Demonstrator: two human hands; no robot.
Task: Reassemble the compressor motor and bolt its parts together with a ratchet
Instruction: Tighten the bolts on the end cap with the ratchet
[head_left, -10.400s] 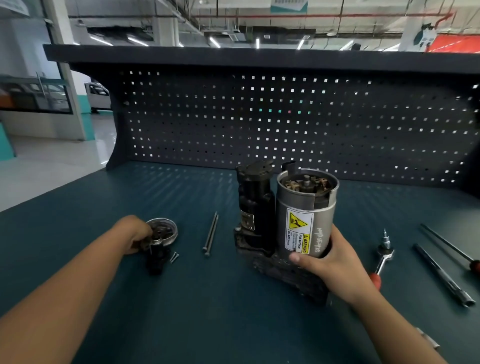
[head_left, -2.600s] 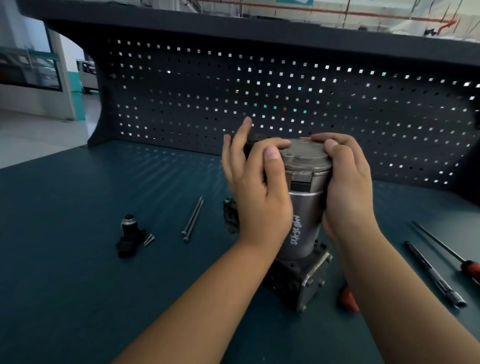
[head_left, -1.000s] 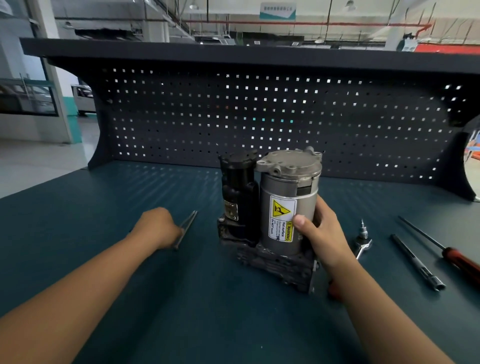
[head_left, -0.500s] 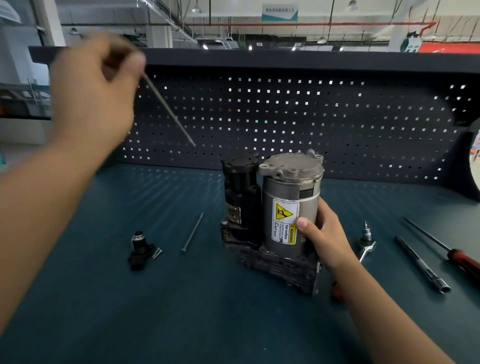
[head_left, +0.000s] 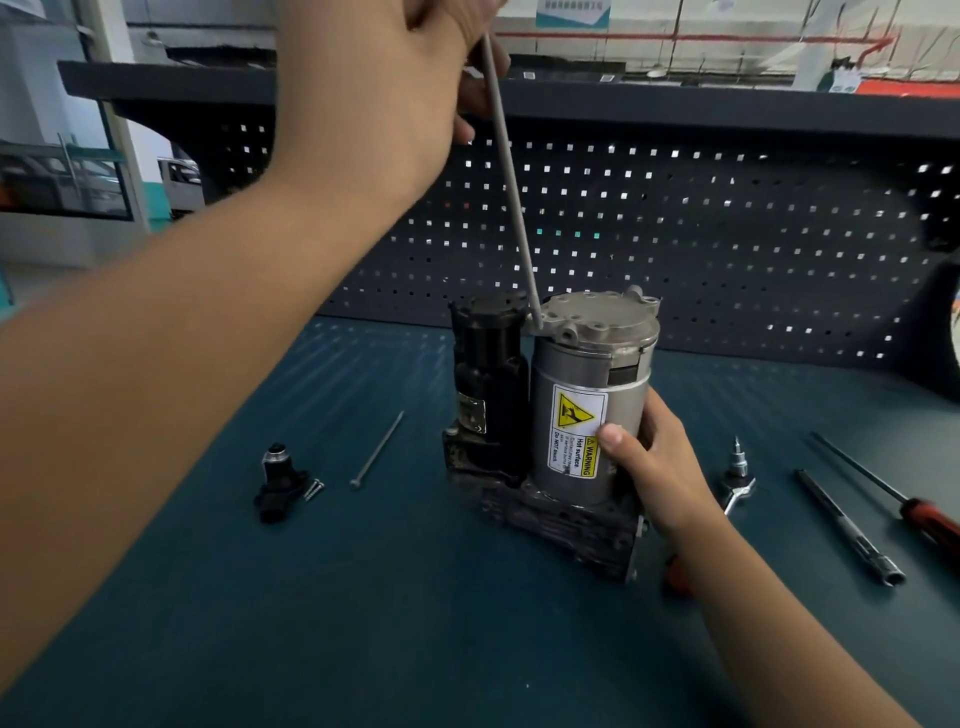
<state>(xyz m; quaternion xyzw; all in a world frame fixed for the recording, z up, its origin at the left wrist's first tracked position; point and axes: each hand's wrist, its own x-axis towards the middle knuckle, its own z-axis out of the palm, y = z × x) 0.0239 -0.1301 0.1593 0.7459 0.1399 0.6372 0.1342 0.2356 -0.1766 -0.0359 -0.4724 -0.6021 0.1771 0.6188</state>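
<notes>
The compressor motor (head_left: 582, 395) stands upright mid-bench: a silver cylinder with a yellow warning label, a grey end cap (head_left: 602, 319) on top, a black unit at its left, a dark base below. My right hand (head_left: 654, 462) grips the cylinder's lower right side. High above, my left hand (head_left: 395, 88) pinches the top of a long bolt (head_left: 511, 192); its lower tip meets the left edge of the end cap. A second long bolt (head_left: 377, 451) lies on the bench left of the motor. The ratchet (head_left: 736, 480) lies to the right.
A small black part (head_left: 278, 488) and a short screw (head_left: 313, 490) lie at the left. On the right rest a socket extension bar (head_left: 847, 527) and a red-handled screwdriver (head_left: 904, 506). A dark pegboard wall (head_left: 727, 234) closes the bench's back.
My left hand has carried the long bolt rightward and swung it nearly upright, bringing its tip down onto the end cap's left edge. My right hand keeps its hold on the cylinder.
</notes>
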